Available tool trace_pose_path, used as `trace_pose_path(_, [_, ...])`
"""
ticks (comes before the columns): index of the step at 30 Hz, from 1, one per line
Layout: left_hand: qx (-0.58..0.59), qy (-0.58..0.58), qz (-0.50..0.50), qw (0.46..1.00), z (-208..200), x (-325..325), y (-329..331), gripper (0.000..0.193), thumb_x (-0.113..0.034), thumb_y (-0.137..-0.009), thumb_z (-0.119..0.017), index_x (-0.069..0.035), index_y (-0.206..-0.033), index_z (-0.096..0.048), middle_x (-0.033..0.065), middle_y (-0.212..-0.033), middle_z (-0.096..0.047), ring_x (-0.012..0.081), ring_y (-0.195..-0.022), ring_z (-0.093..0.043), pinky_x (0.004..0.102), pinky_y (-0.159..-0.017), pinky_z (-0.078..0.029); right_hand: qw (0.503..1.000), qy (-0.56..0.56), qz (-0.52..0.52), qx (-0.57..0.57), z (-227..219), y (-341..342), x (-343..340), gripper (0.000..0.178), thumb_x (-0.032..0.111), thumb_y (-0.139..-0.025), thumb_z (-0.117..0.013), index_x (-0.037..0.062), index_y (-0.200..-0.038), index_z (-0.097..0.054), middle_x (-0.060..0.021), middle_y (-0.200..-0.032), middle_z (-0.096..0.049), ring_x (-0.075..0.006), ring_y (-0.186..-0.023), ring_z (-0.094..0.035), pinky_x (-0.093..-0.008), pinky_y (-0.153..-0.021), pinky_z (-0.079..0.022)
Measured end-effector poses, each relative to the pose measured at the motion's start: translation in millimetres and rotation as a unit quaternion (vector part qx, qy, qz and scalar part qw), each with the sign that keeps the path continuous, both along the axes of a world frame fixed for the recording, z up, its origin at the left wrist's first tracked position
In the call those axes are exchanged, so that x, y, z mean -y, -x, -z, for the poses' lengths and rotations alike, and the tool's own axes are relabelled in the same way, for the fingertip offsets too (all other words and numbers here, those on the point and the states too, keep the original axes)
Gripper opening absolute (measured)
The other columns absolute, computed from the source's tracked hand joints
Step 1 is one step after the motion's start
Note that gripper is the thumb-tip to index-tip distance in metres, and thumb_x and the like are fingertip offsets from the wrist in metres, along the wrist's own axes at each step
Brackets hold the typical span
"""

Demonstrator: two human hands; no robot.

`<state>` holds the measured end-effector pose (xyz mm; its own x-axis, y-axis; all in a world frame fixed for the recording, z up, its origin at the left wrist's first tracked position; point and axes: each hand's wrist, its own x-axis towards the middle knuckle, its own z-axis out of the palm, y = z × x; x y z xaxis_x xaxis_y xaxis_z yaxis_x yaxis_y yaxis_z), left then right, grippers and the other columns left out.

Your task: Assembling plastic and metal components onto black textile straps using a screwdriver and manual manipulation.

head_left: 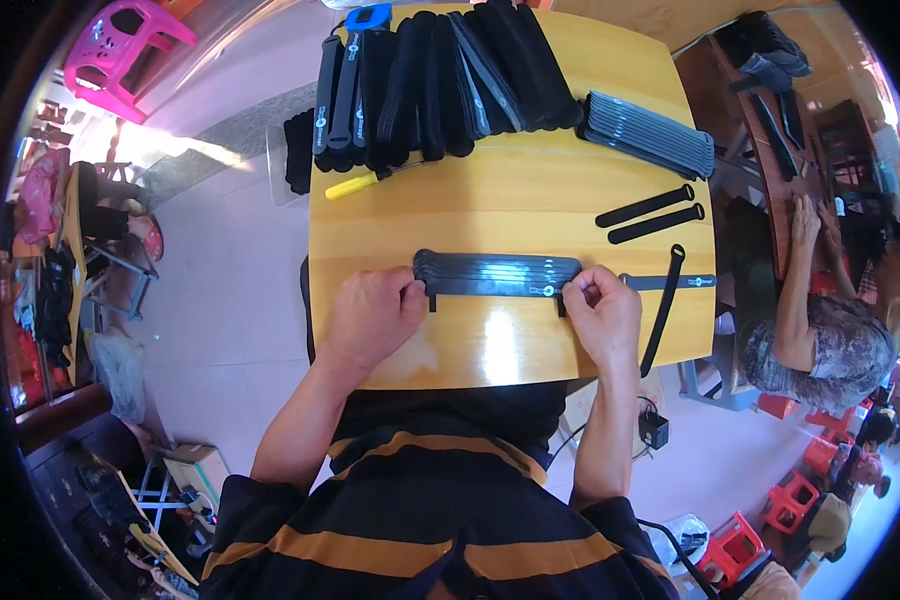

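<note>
A fanned stack of black straps [500,268] with rounded ends lies crosswise in front of me on the yellow wooden table [490,200]. My left hand [378,308] pinches its left end, and my right hand [607,312] pinches the right end. Short dark tabs stick out below the stack beside each hand. Just right of my right hand, a black slotted strap [661,320] lies slanted across a printed grey strap [685,282]. Two more loose straps, an upper one [642,206] and a lower one [655,223], rest further back.
Along the far edge sits a big heap of bundled black straps [440,90], with a blue object [368,17] on it. A neat strap stack [650,138] lies at back right, a yellow-handled tool [352,186] at back left. Another person [820,340] works at a table on the right.
</note>
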<state>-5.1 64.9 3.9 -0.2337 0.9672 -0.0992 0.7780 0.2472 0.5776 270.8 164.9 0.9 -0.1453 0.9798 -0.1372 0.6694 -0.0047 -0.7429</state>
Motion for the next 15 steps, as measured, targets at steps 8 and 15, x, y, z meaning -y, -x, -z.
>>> trace_pose_path(8, [-0.031,0.044,0.021,0.998,-4,-2,5,0.025,-0.025,-0.093,-0.066,-0.005,-0.078,-0.071,0.018,-0.075,-0.071,0.0411,-0.072,-0.07,0.0514,-0.067,-0.055,0.996,0.027,0.004,0.086,-11,5,-1,0.016,0.017,-0.087,-0.074,0.0025,-0.082,-0.068,-0.0103,-0.067,-0.07,-0.0255,-0.061,-0.069,-0.037,-0.064,-0.055])
trace_pose_path(15, [0.058,0.017,-0.041,0.997,2,16,36,0.029,-0.032,-0.093,-0.07,-0.006,-0.081,-0.074,0.0169,-0.075,-0.071,0.0409,-0.077,-0.07,0.052,-0.072,-0.055,0.982,-0.134,0.014,0.136,-14,2,10,0.036,0.027,-0.085,-0.082,0.0079,-0.11,-0.066,-0.0186,-0.115,-0.072,-0.0303,-0.086,-0.073,-0.0379,-0.073,-0.056])
